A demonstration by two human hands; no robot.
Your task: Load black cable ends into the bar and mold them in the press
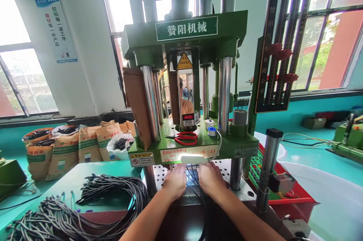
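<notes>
Both my hands reach in under the upper plate of a green press (184,150). My left hand (175,181) rests at the left side of a metal mould (192,176), and my right hand (210,179) is at its right side. Their backs show, but the fingertips are hidden by the mould and the press edge, so I cannot tell what they grip. Several black cables (203,205) run out from the mould between my hands and hang down in front. A small lit lamp (194,160) is fixed just above.
Red-handled pliers (186,138) and a blue-and-white solder spool (211,131) lie on the press plate. Bundled cables (113,188) cover part of the left table. A red tray (297,195) stands at right, beside a metal post (268,173). Sacks (64,150) stand behind left.
</notes>
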